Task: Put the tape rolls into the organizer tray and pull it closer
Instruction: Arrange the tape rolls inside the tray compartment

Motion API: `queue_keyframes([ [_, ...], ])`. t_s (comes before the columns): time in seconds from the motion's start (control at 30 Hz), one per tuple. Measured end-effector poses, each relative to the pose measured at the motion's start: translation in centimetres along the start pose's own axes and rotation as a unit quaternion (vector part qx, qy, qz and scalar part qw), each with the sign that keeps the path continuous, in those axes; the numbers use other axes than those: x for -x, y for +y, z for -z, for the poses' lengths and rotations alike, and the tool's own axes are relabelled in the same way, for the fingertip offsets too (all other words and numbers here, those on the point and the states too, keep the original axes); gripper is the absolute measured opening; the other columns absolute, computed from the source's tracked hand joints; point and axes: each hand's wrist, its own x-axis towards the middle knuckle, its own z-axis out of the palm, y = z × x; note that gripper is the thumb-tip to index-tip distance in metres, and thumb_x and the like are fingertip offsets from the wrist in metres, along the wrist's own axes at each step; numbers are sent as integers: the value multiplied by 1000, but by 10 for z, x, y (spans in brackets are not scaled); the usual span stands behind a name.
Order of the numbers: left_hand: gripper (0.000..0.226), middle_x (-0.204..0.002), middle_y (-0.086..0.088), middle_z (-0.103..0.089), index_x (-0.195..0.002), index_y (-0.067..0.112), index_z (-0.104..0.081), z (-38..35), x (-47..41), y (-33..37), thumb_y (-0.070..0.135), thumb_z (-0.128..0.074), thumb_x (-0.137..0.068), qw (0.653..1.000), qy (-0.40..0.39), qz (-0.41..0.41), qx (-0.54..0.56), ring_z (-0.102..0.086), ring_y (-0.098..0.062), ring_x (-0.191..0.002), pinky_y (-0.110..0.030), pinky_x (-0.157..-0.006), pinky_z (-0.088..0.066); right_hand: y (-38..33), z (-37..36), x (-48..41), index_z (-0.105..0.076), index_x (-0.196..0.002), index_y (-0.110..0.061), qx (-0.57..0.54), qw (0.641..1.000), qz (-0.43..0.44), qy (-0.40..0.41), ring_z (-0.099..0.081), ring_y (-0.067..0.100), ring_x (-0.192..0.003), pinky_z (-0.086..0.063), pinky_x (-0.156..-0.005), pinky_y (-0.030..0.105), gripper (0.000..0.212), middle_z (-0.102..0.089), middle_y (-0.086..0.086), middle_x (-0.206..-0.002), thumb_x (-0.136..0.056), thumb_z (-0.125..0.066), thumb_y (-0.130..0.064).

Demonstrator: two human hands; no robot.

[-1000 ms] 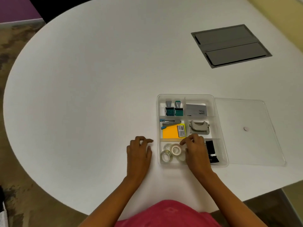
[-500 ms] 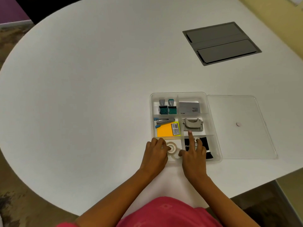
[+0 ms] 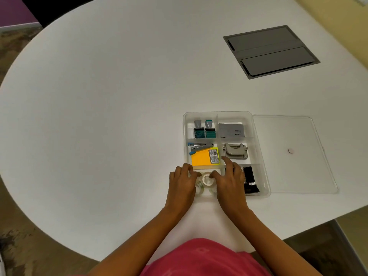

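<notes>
The clear organizer tray [image 3: 258, 156] lies on the white table, right of centre. Its near-left compartment holds the tape rolls [image 3: 207, 179], clear with white cores, bunched together and partly hidden by my fingers. My left hand [image 3: 182, 183] reaches over the tray's near-left corner, its curled fingertips against the rolls from the left. My right hand [image 3: 229, 181] lies over the near middle divider. Its thumb presses the rolls from the right, its other fingers are spread and the index finger points away from me.
Other compartments hold two stamps [image 3: 204, 130], a grey card box [image 3: 231, 130], a stapler [image 3: 200, 146], orange sticky notes [image 3: 201, 160], a hole punch [image 3: 235, 151] and black binder clips [image 3: 250, 179]. The clear lid [image 3: 294, 154] lies right of the tray. A grey cable hatch [image 3: 270, 51] sits far right.
My left hand has moved off the table into the tray's near-left compartment and onto the tape rolls. My right hand has shifted slightly right, its thumb staying on the rolls.
</notes>
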Motion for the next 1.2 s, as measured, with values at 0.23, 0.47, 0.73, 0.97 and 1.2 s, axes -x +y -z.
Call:
queue_keyframes([
  [0.23,33,-92,-8,-68,-90,16,-75,6,1,-1,23,-87,-60,999,7,45,-24,-64,-23,-81,-29,-64,-54,-6,-7,-6,-71,-67,-12,4,999,10,-35,-55,45,-115,-51,-84,50,28,-55,23,-134,-50,-92,-6],
  [0.47,35,-92,-7,-67,-92,18,-75,-1,4,-6,26,-87,-60,998,23,44,-47,-64,-23,-82,-31,-64,-52,1,0,-1,-72,-63,-12,19,1000,8,-23,-57,43,-112,-51,-82,47,25,-60,21,-127,-49,-93,-11],
  [0.73,32,-93,-8,-64,-93,16,-74,-7,5,-9,21,-85,-63,998,36,23,-37,-62,-25,-83,-34,-64,-49,11,4,14,-70,-52,-9,57,998,13,-12,-63,43,-101,-55,-74,45,28,-66,22,-117,-42,-94,-2],
  [0.97,38,-99,-9,-65,-101,16,-73,-8,6,-11,25,-84,-66,998,55,19,-11,-63,-25,-89,-32,-71,-51,5,0,16,-68,-53,-12,68,997,-2,-22,-62,48,-104,-55,-77,51,31,-61,24,-127,-40,-93,2],
  [1.2,35,-124,2,-47,-125,25,-50,-8,11,-15,26,-56,-91,966,18,109,234,-49,-9,-108,-15,-88,-40,4,-2,17,-59,-44,-11,76,997,10,-16,-61,47,-106,-54,-78,49,34,-52,19,-139,-47,-89,5],
])
